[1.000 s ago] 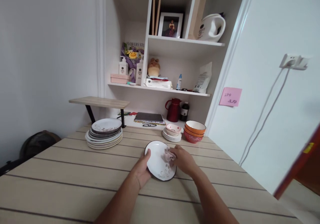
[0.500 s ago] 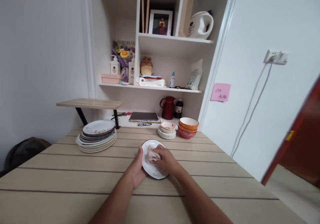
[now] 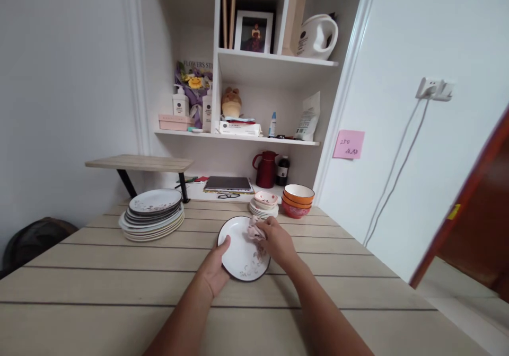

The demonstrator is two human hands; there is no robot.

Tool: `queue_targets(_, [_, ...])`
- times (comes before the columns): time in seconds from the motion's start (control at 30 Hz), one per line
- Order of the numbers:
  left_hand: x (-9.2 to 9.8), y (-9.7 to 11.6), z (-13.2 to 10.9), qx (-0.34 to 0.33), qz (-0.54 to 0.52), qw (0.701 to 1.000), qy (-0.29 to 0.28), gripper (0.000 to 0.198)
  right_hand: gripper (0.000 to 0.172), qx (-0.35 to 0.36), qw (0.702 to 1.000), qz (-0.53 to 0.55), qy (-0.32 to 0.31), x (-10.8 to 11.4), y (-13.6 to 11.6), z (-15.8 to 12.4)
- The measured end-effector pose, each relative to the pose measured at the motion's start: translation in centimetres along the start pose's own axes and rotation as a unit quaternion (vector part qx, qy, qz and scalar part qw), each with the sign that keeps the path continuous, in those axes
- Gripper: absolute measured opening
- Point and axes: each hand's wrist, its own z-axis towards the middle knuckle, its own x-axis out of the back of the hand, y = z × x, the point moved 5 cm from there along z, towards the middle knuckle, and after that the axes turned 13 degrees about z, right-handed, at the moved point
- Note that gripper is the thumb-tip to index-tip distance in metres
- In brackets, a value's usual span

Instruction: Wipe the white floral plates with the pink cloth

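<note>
A white plate (image 3: 238,258) with a dark rim and a brownish floral pattern is tilted above the table, facing me. My left hand (image 3: 216,268) grips its left edge, thumb on the face and fingers hidden beneath. Bunched in my right hand (image 3: 277,242) is a pale pink cloth (image 3: 255,229), touching the plate near its upper right rim. The right fingers are closed around the cloth.
At the left stands a stack of plates (image 3: 153,223) beside a small raised shelf (image 3: 139,162). Beyond my right hand are small saucers with little bowls (image 3: 265,199) and stacked orange and red bowls (image 3: 297,201). A red jug (image 3: 266,169) and a laptop (image 3: 228,183) are at the back.
My right hand has moved the cloth from the middle of the plate to its upper right edge. The plate has tilted more toward me and shows more of its face.
</note>
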Motion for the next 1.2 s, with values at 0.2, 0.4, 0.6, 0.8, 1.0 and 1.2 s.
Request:
queue_targets(0.2, [-0.1,-0.1,0.0,-0.011,-0.019,1.0,-0.003,0.068,0.024,0.021,0.991,0.012,-0.131,0.8,0.7,-0.9])
queue_targets(0.4, [-0.8,-0.1,0.0,0.006,-0.029,0.996,-0.082,0.07,0.015,0.114,0.966,0.034,-0.228,-0.7,-2.4,-2.3])
queue_targets(0.6, [-1.3,-0.1,0.2,0.018,-0.012,0.995,-0.094,0.072,0.012,0.114,0.977,0.15,-0.102,-3.5,-3.7,-0.8])
queue_targets(0.8, [-1.5,-0.2,-0.1,0.011,-0.008,0.995,-0.099,0.073,0.023,0.003,0.994,0.083,0.068,-2.4,-1.3,0.2])
queue_targets(1.0, [-1.5,-0.4,0.0,0.018,0.002,0.995,-0.096,0.072,0.034,0.035,0.995,0.045,0.083,-2.6,-2.4,0.0])
queue_targets(1.2, [-1.3,-0.4,0.2,0.003,-0.016,0.994,-0.109,0.077,0.019,0.159,0.977,0.129,-0.065,-3.3,-5.8,-1.1])
